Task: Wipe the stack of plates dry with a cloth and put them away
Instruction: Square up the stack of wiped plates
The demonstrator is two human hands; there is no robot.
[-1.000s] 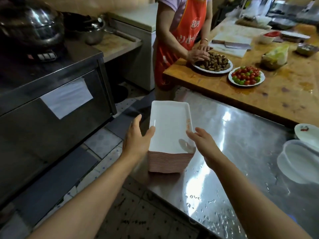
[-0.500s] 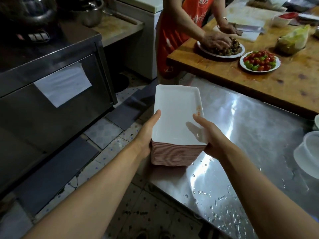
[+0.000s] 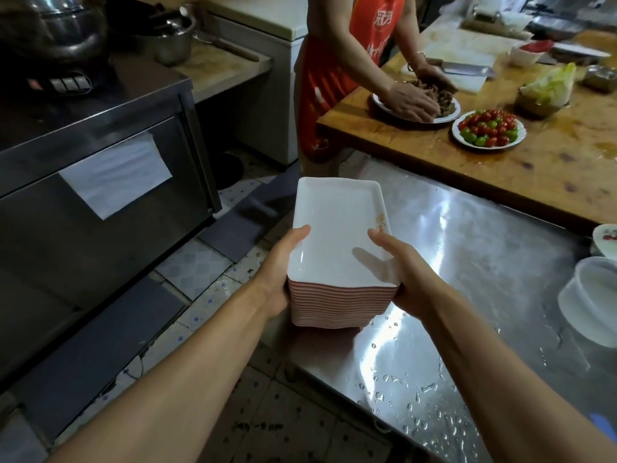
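I now have the tall stack of white rectangular plates lifted off the wet steel counter. My left hand and right hand grasp its sides; wet rims could slip, toppling the plates.

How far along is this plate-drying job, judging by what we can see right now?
Barely started. Done: nothing shows as wiped; the top plate carries a reddish smear at its right rim, and no cloth is in view. In hand: the left hand and right hand grip the stack of plates by its sides at the corner of the wet steel table. Left: wiping each plate, then putting them away.
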